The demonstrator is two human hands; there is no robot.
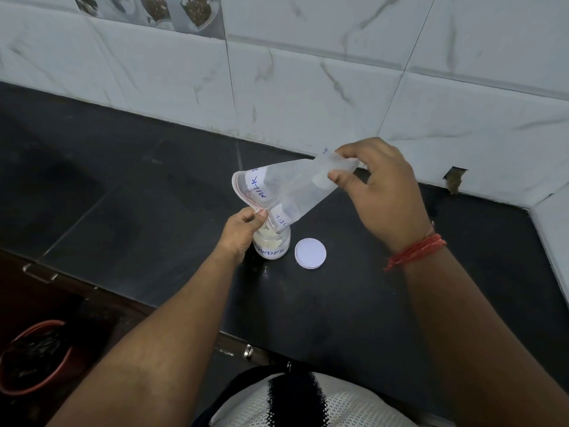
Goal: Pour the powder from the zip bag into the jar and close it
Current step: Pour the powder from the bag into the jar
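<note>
The left hand (243,229) pinches the mouth of the zip bag (286,189) over the open jar (272,245), which stands mid-counter (154,211) with pale powder inside. The white lid (310,253) lies just right of it. The right hand (381,192) grips the bag's raised bottom.

Your left hand (243,231) pinches the open mouth of the bag (289,189) at centre frame, right over the jar (272,243). Your right hand (381,192) holds the bag's bottom corner higher, toward the right, so the bag tilts mouth-down. The bag looks nearly empty; pale powder (271,238) shows inside the jar. The jar stands upright on the dark bench (154,211), its label reading "POWDER". The white lid (310,253) lies flat just right of the jar, apart from it. Red thread (415,252) circles your right wrist.
</note>
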